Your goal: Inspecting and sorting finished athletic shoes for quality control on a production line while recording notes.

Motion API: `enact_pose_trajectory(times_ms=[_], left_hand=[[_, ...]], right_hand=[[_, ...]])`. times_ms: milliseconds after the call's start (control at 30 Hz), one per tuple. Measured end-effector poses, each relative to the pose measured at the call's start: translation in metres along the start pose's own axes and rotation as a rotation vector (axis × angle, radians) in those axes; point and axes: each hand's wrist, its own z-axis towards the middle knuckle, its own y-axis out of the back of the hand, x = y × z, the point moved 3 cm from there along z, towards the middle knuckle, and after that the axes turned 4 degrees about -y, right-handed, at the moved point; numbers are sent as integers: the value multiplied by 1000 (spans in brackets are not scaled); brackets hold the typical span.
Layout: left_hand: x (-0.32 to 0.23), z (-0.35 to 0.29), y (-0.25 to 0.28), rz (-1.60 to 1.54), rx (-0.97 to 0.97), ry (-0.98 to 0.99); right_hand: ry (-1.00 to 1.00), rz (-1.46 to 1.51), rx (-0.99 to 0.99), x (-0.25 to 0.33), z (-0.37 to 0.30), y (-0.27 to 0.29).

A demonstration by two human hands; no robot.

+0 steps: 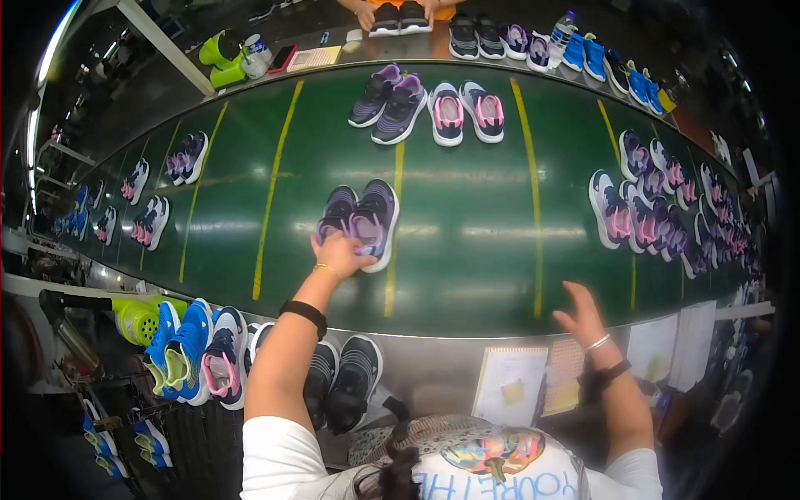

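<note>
A pair of black and purple sneakers (375,210) rests on the green conveyor belt (467,258), toes pointing away from me. My left hand (340,253) is closed on the heel ends of this pair, thumb and fingers at the collars; some fingertips are hidden inside the shoes. Over the belt's near edge, to the right, my right hand (581,312) is open and holds nothing, its fingers apart. Farther across the belt stand another black and purple pair (387,104) and a navy and white pair with pink linings (465,112).
Many sneakers (650,204) crowd the belt's right end; several pairs (150,223) sit leftward. Blue sneakers (190,346) and black shoes (354,379) line my near side, beside a notepad (510,383). Across the belt, a co-worker's hands (364,15) hold dark shoes (400,18).
</note>
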Motion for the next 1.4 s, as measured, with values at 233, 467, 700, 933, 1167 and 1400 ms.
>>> enact_pose_trajectory(times_ms=[233, 467, 700, 933, 1167, 1400], left_hand=[[-154, -74, -71, -323, -65, -248], [-115, -41, -96, -516, -385, -6], [-89, -48, -87, -1463, 177, 88], [-83, -123, -34, -1876, 397, 215], [-95, -195, 9, -2024, 359, 129], [-113, -254, 69, -2012, 253, -573]], right_hand=[[-269, 676, 115, 55, 47, -115], [-354, 438, -55, 52, 46, -144], [-632, 1590, -107, 54, 15, -131], [-489, 1910, 93, 121, -26, -90], [-441, 1998, 196, 167, -72, -71], [50, 1785, 199, 197, -110, -19]])
